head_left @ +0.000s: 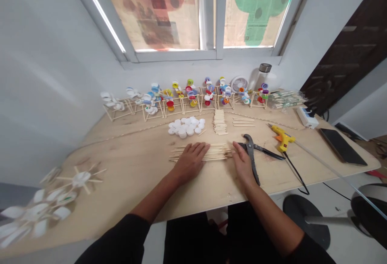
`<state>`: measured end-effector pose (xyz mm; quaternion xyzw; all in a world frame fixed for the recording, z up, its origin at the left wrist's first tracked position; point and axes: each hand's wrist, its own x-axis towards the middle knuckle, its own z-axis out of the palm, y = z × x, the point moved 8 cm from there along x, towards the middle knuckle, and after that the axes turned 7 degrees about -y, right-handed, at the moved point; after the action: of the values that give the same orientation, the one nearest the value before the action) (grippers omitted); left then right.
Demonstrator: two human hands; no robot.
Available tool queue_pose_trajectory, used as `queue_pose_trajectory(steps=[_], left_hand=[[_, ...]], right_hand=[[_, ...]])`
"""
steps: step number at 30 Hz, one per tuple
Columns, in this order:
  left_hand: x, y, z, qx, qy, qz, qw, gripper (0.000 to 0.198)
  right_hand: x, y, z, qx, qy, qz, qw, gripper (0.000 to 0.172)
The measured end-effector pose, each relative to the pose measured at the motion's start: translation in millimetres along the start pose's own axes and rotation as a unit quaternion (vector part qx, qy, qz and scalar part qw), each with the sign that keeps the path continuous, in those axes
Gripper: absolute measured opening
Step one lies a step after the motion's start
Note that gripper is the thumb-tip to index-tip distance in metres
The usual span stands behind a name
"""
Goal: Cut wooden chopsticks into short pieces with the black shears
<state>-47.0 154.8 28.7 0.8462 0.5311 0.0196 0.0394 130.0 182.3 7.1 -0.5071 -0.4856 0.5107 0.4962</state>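
Head view: both hands flat, palms down, on skewer bundle.

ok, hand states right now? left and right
Left hand: open, palm flat on the row of wooden sticks.
Right hand: open, holding nothing, at the sticks' right end beside the cutters.

The desk is bare left of the long sticks; right of them lie pliers and a glue gun, behind them white caps.
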Motion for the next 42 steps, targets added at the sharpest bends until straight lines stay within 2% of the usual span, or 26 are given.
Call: queue_pose_trajectory(steps=[4,6,7,8,10,11,13,16,21,28,34,38,42], left_hand=[[-12,-1,-4.8,-0.042,0.042,-0.022,0.998,0.051],[-21,-13,-10.7,-0.095,0.095,-0.053,0.990,0.050],[-27,-26,-14.0,-0.143,0.136,-0.089,0.976,0.048],[-34,-42,-15.7,-0.199,0.181,-0.137,0.953,0.046],[-50,-76,-11.4,-0.314,0.262,-0.241,0.880,0.043],[-55,-88,-7.2,-0.341,0.283,-0.275,0.853,0.043],[-58,-102,0.5,-0.363,0.303,-0.311,0.825,0.044],[-52,-104,10.9,-0.382,0.311,-0.323,0.808,0.045],[-39,-88,20.9,-0.428,0.308,-0.303,0.794,0.043],[-43,-103,16.1,-0.462,0.335,-0.303,0.763,0.044],[-29,-103,19.2,-0.476,0.315,-0.280,0.772,0.042],[-24,-101,20.8,-0.484,0.305,-0.263,0.777,0.041],[-24,-100,18.7,-0.497,0.300,-0.248,0.776,0.038]], right_hand=[[0,-4,8,-0.036,-0.011,-0.022,0.999,0.043],[1,-7,10,-0.052,-0.015,-0.032,0.998,0.043],[2,-8,10,-0.060,-0.016,-0.037,0.997,0.044],[3,-8,11,-0.066,-0.017,-0.043,0.997,0.044],[8,-6,12,-0.079,-0.015,-0.054,0.995,0.045],[11,-5,13,-0.085,-0.013,-0.060,0.995,0.045],[15,-2,16,-0.095,-0.007,-0.074,0.993,0.045],[19,3,27,-0.107,-0.007,-0.093,0.990,0.044],[17,4,43,-0.126,-0.033,-0.116,0.985,0.042],[32,0,36,-0.167,-0.023,-0.128,0.977,0.045],[48,-2,46,-0.220,-0.024,-0.141,0.965,0.044],[48,-2,54,-0.248,-0.048,-0.152,0.956,0.040],[46,-2,52,-0.262,-0.056,-0.160,0.950,0.040]])
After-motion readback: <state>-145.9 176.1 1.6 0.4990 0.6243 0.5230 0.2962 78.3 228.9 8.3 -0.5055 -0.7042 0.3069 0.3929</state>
